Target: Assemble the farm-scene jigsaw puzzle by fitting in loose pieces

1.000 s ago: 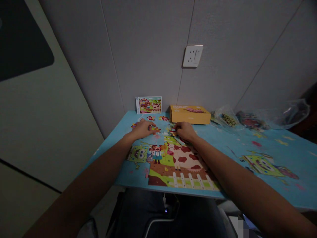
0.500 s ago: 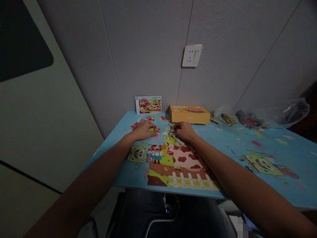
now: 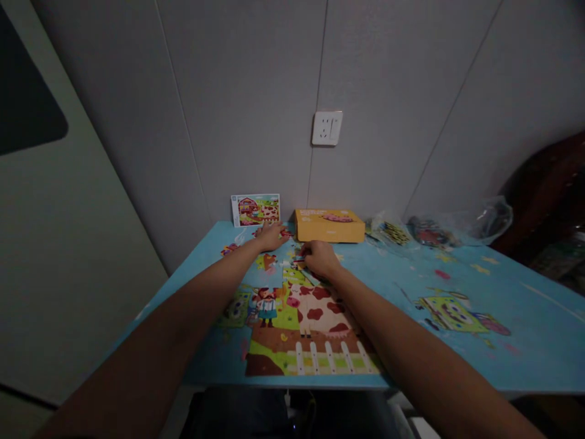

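Here's the big blue cartoon-print table (image 3: 503, 360) pushed up against a grey panelled wall (image 3: 256, 91), and spread across its near edge is the half-built puzzle (image 3: 311, 329), with cow, fence and little farmer already in place. Back by the wall sits a yellow box (image 3: 329, 225), with crinkly plastic bags (image 3: 457, 228) off to its right and a picture card (image 3: 255, 210) propped up to its left. Both arms are stretched out over the puzzle. The left hand (image 3: 273, 236) lies palm down at the far side, just in front of the card, fingers reaching forward onto a red piece (image 3: 287, 233); I can't tell whether it's pinching it. The right hand (image 3: 321, 259) is curled at the puzzle's top edge, fingertips against a small piece (image 3: 299, 261), hold unclear from here. More loose pieces (image 3: 228, 249) lie to the left.
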`<state>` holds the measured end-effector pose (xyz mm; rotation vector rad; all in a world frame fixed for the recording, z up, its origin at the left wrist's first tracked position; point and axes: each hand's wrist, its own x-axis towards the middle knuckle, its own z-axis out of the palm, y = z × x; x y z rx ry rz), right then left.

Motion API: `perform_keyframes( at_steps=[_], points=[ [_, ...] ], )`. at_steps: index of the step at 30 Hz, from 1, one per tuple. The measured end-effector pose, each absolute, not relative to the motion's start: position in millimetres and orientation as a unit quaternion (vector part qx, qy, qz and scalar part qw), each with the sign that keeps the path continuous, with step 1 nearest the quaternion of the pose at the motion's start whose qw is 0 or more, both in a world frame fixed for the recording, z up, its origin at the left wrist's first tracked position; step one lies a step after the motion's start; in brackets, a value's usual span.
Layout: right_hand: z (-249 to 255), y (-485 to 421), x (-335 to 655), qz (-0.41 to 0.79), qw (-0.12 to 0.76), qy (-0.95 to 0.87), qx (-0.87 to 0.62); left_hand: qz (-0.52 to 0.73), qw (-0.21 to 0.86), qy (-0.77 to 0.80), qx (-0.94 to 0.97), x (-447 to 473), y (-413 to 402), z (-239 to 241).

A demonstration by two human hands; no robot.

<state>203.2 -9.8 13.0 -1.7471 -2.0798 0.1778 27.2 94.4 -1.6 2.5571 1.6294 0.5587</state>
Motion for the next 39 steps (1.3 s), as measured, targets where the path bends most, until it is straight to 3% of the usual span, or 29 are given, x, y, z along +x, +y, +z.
perform_keyframes(
  at_steps=[10,14,19,21,28,31,35,39],
  points=[
    [11.8,-4.9,210.5,0.047,0.192,-0.752,-0.629,0.153,0.080,0.577,0.799,50.0,116.1,14.5],
    [18.7,-8.5,210.7,0.029,0.183,-0.761,-0.622,0.206,0.100,0.560,0.796,35.1,91.9,28.0],
    [26.5,-19.1,201.2,0.042,0.276,-0.809,-0.517,0.342,0.120,0.510,0.780,14.0,31.6,23.3],
    [24.8,-23.1,192.7,0.085,0.299,-0.832,-0.459,0.449,0.181,0.470,0.738,6.9,9.1,15.3],
    [15.2,-24.5,177.8,0.131,0.371,-0.805,-0.444,0.483,0.300,0.421,0.707,0.0,-9.6,14.7],
    [14.4,-21.6,184.9,0.120,0.419,-0.780,-0.448,0.389,0.319,0.379,0.777,-11.4,-6.1,21.6],
    [13.9,-20.6,190.3,0.107,0.410,-0.775,-0.469,0.176,0.155,0.342,0.910,-34.5,-4.5,18.9],
    [15.3,-24.0,186.3,0.114,0.385,-0.798,-0.450,0.137,0.100,0.366,0.915,-40.3,1.4,7.3]
  ],
)
